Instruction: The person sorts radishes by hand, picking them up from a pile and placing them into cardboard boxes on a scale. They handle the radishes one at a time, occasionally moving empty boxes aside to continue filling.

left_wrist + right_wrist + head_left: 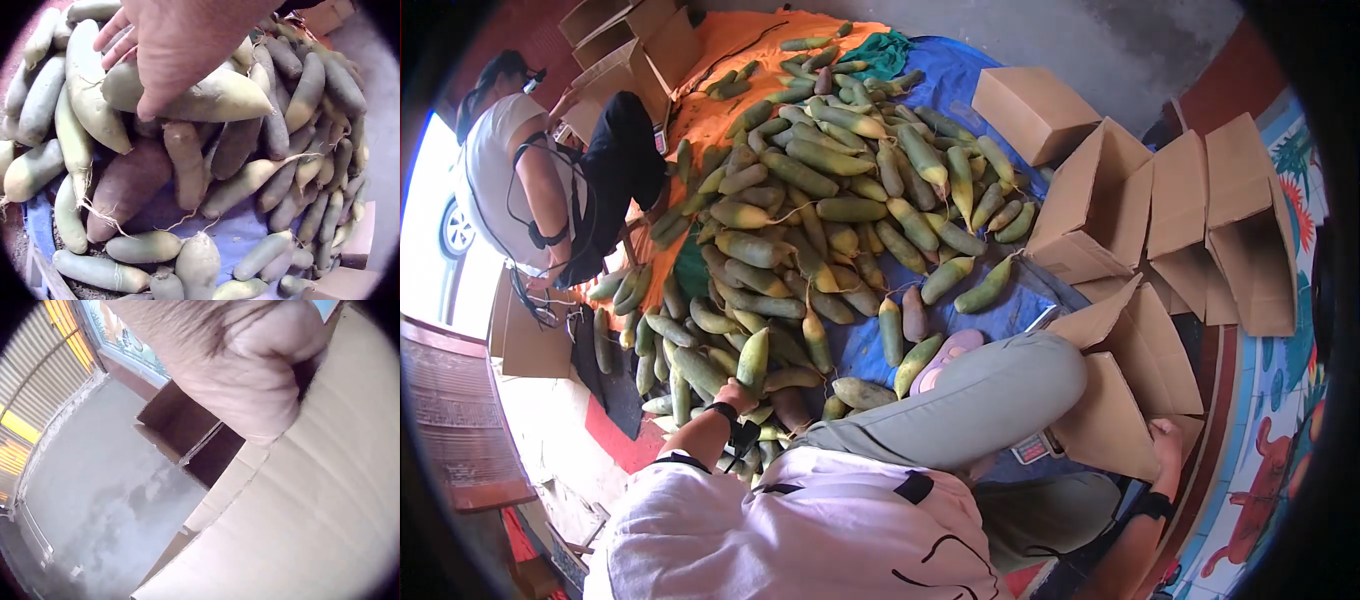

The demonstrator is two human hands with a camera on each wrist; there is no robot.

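Note:
A big heap of long green and yellowish root vegetables (840, 200) lies on a blue tarp (965, 75). At the near edge of the heap my left hand (735, 397) grips one pale yellow-green root (753, 360). In the left wrist view the hand (181, 44) lies over that root (219, 97), thumb pressed on its side. My right hand (1168, 440) is out to the right. It clutches the flap of an open cardboard box (1120, 400). The right wrist view shows this hand (250, 369) curled over the cardboard edge (312, 506).
My bent knee (1000, 385) sits between heap and box. More open cardboard boxes (1200, 220) stand at the right, others (630, 40) at the back left. Another person (510, 170) crouches at the left by an orange sheet (730, 50). Bare concrete floor (1100, 40) lies beyond.

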